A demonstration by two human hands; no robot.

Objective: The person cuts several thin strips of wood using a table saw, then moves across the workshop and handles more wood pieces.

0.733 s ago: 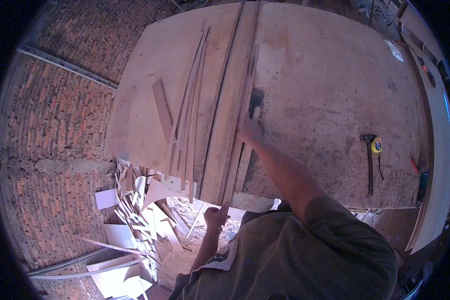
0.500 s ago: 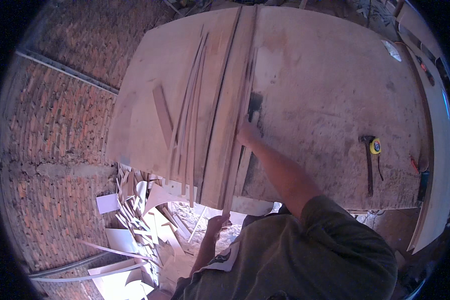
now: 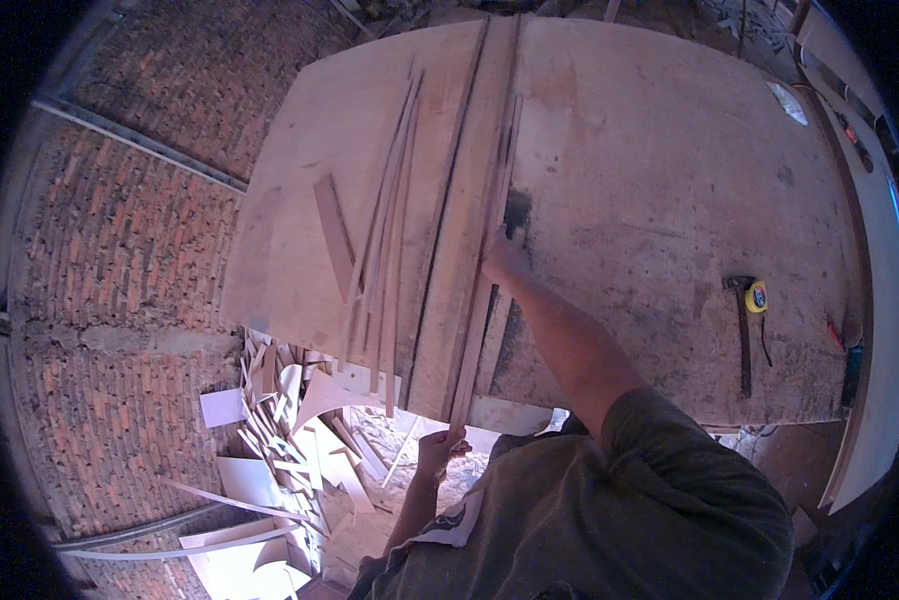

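With the left hand (image 3: 440, 447) gripping the long wooden strip (image 3: 482, 300) at the counter (image 3: 650, 200) edge and the right hand (image 3: 503, 258) pressing flat mid-length, the thin strip risks snapping or sliding.

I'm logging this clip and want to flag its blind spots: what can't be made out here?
Head view only:
- Right hand: its fingers press on the long wooden strip, but their grip is too small to read.
- Left hand: at the strip's near end, partly hidden behind it.
- Dark object beyond the right hand: too small to identify.
- Hammer and tape measure: details too small.
- Worktable: far edge cut off by the rim.
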